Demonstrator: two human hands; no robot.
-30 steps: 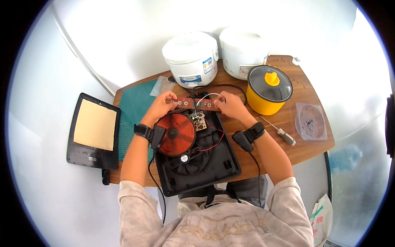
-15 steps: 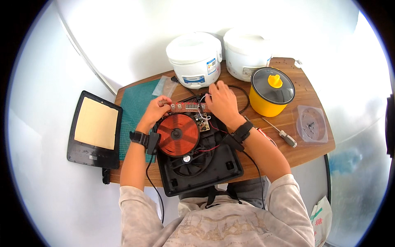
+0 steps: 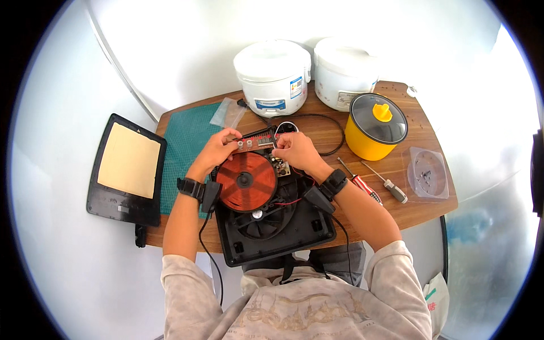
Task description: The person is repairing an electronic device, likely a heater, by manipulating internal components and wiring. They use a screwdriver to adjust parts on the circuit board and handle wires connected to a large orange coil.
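Note:
An opened induction cooker base (image 3: pixel 300 229) lies before me, with a round copper coil (image 3: pixel 231 187), a black fan (image 3: pixel 260 229) and a small green-brown circuit board (image 3: pixel 281 166) inside. Across its far side runs a narrow red control board (image 3: pixel 254 143) with buttons and a digit display. My left hand (image 3: pixel 218 150) is closed on this board's left end. The fingers of my right hand (image 3: pixel 297 152) pinch together at the board's right part, on a white wire (image 3: pixel 288 123) that loops up above them; the fingertips partly hide the grip.
Two white rice cookers (image 3: pixel 273 76) and a yellow pot (image 3: pixel 371 136) with a dark lid stand behind. To the right lie two screwdrivers (image 3: pixel 395 191) and a clear tray (image 3: pixel 428 173) of screws. The cooker's black top panel (image 3: pixel 127 170) rests left, by a green cutting mat (image 3: pixel 184 141).
My right hand has come down and nearer, from above the control board's right end to a pinch at the board. The left hand stays at the left end. The view has shifted slightly.

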